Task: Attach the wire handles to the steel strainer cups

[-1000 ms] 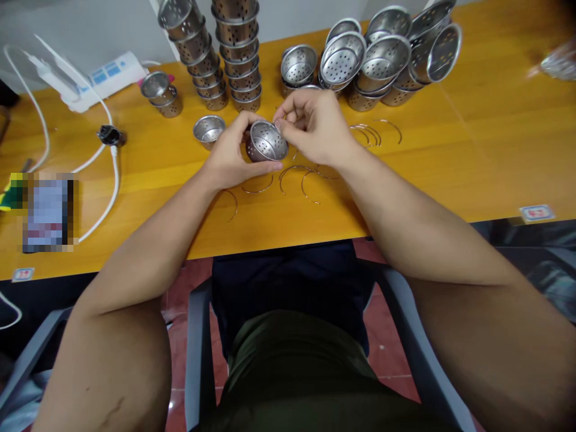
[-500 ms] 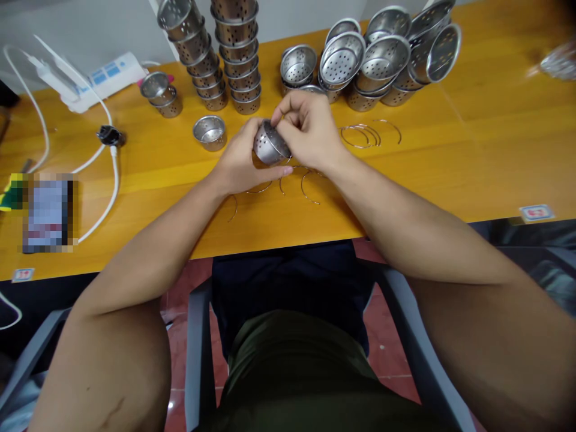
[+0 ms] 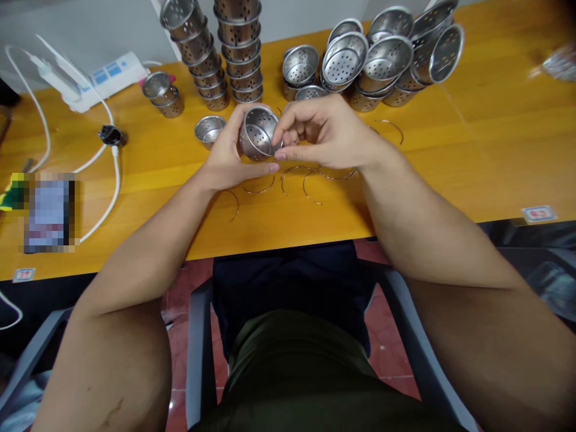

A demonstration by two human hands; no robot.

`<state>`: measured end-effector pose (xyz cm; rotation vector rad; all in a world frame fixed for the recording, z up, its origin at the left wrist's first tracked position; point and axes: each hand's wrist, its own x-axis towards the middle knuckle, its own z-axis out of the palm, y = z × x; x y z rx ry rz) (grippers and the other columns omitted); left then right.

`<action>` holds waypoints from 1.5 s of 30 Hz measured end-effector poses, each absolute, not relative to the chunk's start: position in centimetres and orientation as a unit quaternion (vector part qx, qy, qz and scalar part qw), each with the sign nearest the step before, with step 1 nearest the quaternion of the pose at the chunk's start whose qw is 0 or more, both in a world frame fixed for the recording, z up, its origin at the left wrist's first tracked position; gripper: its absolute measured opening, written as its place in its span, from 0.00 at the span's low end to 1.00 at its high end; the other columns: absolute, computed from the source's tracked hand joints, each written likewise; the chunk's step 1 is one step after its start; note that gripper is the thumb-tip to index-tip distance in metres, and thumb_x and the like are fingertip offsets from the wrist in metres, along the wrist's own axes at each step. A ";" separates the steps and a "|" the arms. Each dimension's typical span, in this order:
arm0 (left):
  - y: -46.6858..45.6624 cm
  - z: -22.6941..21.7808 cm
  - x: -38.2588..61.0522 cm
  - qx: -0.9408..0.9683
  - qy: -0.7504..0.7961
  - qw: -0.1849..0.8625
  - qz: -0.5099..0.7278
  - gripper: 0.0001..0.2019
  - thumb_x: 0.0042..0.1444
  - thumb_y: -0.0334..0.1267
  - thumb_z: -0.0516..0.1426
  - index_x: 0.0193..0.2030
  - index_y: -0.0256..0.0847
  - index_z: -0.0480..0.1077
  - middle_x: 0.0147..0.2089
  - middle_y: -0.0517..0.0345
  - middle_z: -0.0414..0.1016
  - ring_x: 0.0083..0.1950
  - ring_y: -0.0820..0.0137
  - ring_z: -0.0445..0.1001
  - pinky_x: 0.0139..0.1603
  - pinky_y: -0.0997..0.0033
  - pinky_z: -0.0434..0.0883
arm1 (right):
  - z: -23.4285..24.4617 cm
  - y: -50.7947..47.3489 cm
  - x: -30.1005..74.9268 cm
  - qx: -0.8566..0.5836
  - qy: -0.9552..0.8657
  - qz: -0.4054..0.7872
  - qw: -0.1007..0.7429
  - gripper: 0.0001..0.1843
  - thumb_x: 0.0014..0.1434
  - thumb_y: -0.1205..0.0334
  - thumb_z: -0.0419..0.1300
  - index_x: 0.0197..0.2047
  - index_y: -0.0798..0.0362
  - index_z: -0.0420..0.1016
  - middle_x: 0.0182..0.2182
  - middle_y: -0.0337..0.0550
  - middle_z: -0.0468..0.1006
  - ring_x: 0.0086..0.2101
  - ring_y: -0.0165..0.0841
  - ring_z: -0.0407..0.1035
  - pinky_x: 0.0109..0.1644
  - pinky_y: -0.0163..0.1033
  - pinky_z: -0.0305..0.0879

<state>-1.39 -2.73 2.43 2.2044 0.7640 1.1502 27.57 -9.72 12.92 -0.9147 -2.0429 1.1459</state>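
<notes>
Along the near edge of the yellow wooden tabletop (image 3: 315, 223), a small printed label (image 3: 539, 213) at right. Slightly farther in, thin curved wires (image 3: 260, 191) lying scattered, with a strip of wood between them and the edge. Beyond, gripped in the left hand (image 3: 227, 155), thumb on the near side: a perforated metal cup (image 3: 257, 137), held up off the wood. Mouth turned up toward the viewer with a lean to the right; long axis tilted off upright; holed floor visible inside. At the right of its rim, the right hand (image 3: 330, 132), fingers curled, thumb and forefinger close together; cannot tell whether pinching anything. Room for moving farther right, toward crumpled clear plastic (image 3: 560, 63). Beyond the left hand, a single metal cup (image 3: 210, 127), mouth up, partly hidden. Farther off at left, a two-cup stack (image 3: 162, 93) near a white power strip (image 3: 112, 75); then tall columns of nested cups (image 3: 243, 57). Far right, a cup cluster (image 3: 387, 60), several tilted over others.
</notes>
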 end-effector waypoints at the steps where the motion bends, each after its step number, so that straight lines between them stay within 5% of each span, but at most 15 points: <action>1: -2.5 2.5 -1.4 0.822 0.250 0.273 0.433 0.67 0.45 0.85 0.88 0.85 0.65 0.68 0.80 0.48 0.79 0.81 0.33 0.83 0.86 0.24 0.83 | 12.9 -9.7 27.5 -0.355 -0.774 0.424 0.307 0.31 0.59 0.26 0.88 0.48 0.37 0.86 0.47 0.49 0.87 0.54 0.57 0.82 0.64 0.61 0.83; 8: -1.9 2.0 -0.9 0.810 0.201 0.314 0.452 0.73 0.43 1.02 0.76 0.86 0.63 0.67 0.84 0.47 0.77 0.85 0.35 0.80 0.89 0.25 0.80 | 13.2 -9.9 28.0 -0.381 -0.787 0.400 0.273 0.29 0.62 0.30 0.87 0.55 0.34 0.88 0.54 0.50 0.90 0.61 0.62 0.81 0.65 0.64 0.85; 13: -2.3 2.2 -0.8 0.812 0.144 0.347 0.447 0.66 0.51 0.89 0.84 0.86 0.68 0.64 0.86 0.51 0.77 0.85 0.39 0.80 0.86 0.27 0.84 | 13.8 -9.8 28.6 -0.381 -0.798 0.385 0.263 0.29 0.62 0.27 0.86 0.57 0.31 0.91 0.56 0.49 0.91 0.63 0.64 0.80 0.65 0.67 0.85; 17: -2.8 2.8 -1.0 0.817 0.138 0.332 0.451 0.59 0.61 0.90 0.79 0.87 0.67 0.63 0.85 0.52 0.77 0.84 0.42 0.81 0.88 0.29 0.84 | 13.8 -9.7 28.5 -0.394 -0.797 0.378 0.257 0.27 0.65 0.27 0.86 0.56 0.32 0.91 0.57 0.51 0.90 0.66 0.65 0.77 0.62 0.65 0.85; 20: -2.7 2.8 -1.2 0.821 0.151 0.339 0.434 0.58 0.63 0.87 0.81 0.87 0.67 0.63 0.84 0.53 0.77 0.83 0.42 0.81 0.86 0.31 0.85 | 12.9 -9.2 28.4 -0.353 -0.817 0.356 0.283 0.24 0.71 0.28 0.84 0.53 0.35 0.90 0.53 0.49 0.88 0.59 0.60 0.80 0.63 0.62 0.84; 25: -1.0 0.8 -1.0 0.829 0.131 0.304 0.452 0.72 0.49 1.00 0.76 0.89 0.61 0.63 0.80 0.47 0.77 0.80 0.36 0.85 0.79 0.31 0.88 | 10.0 -7.9 27.9 -0.238 -0.837 0.323 0.371 0.33 0.77 0.22 0.79 0.50 0.44 0.86 0.42 0.43 0.83 0.43 0.48 0.80 0.55 0.54 0.85; 29: 0.5 -0.3 -1.4 0.824 0.187 0.268 0.462 0.65 0.55 0.91 0.82 0.87 0.61 0.66 0.79 0.45 0.77 0.79 0.36 0.85 0.80 0.37 0.88 | 8.7 -7.1 27.6 -0.191 -0.831 0.336 0.400 0.34 0.78 0.22 0.82 0.52 0.45 0.84 0.42 0.42 0.83 0.42 0.43 0.79 0.52 0.47 0.85; 32: 1.6 -0.7 -1.9 0.832 0.172 0.256 0.460 0.69 0.50 0.80 0.91 0.88 0.66 0.63 0.80 0.48 0.77 0.77 0.38 0.84 0.81 0.35 0.89 | 8.5 -6.8 27.4 -0.202 -0.820 0.349 0.407 0.35 0.77 0.23 0.84 0.52 0.45 0.83 0.43 0.43 0.86 0.43 0.42 0.79 0.51 0.45 0.85; 37: 2.0 -1.2 -1.6 0.827 0.131 0.255 0.484 0.63 0.58 0.84 0.84 0.88 0.64 0.63 0.78 0.49 0.78 0.74 0.40 0.85 0.76 0.32 0.91 | 8.3 -6.6 27.1 -0.211 -0.792 0.382 0.426 0.36 0.72 0.22 0.87 0.50 0.44 0.83 0.41 0.42 0.85 0.40 0.42 0.79 0.48 0.48 0.85; 40: 1.3 -1.1 -1.2 0.813 0.185 0.254 0.489 0.55 0.65 0.77 0.84 0.87 0.61 0.67 0.76 0.46 0.79 0.76 0.39 0.86 0.77 0.37 0.89 | 8.2 -6.3 27.0 -0.209 -0.780 0.403 0.431 0.36 0.72 0.23 0.88 0.50 0.44 0.82 0.38 0.40 0.83 0.35 0.39 0.78 0.43 0.48 0.83; 45: 0.7 -1.1 -1.0 0.807 0.154 0.265 0.504 0.57 0.62 0.82 0.82 0.87 0.63 0.67 0.77 0.45 0.79 0.76 0.39 0.86 0.78 0.37 0.88 | 8.2 -6.2 27.0 -0.176 -0.782 0.408 0.436 0.34 0.76 0.27 0.88 0.50 0.45 0.81 0.38 0.39 0.84 0.33 0.36 0.78 0.39 0.45 0.77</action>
